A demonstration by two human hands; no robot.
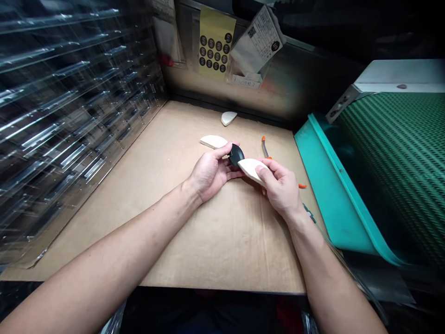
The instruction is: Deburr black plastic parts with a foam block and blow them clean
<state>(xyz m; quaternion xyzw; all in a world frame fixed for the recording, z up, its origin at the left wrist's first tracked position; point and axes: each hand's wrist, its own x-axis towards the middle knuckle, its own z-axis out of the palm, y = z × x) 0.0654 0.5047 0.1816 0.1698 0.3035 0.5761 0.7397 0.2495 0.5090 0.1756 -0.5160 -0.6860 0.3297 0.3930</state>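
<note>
Head camera, looking down past both forearms, showed us the work close in. Our left hand [208, 176] was closed in a pinch around a black oval piece [236, 155], its fingers wrapped over the rim, while our right hand [281, 188] gripped a white curved piece [252, 169] between thumb and fingers. The two pieces met just between the hands (we could not tell whether they were joined or only touching), so the step in hand appeared to be offering one to the other. With neither hand free, the next move called for a steady hold and careful alignment at that contact.

Just past the left fingertips, a second white piece [213, 141] lay flat on the brown cardboard sheet [215, 246], and a third [228, 118] sat farther back near the wall. Right of the hands were a thin metal tool with an orange tip [264, 146] and a small orange tip [302, 186], perhaps part of the same tool. Beyond these stood a clear drawer rack [69, 116] on the left, a teal tray edge [333, 195] and green belt [392, 162] on the right, and a sheet of round black stickers [215, 44] on the far wall.
</note>
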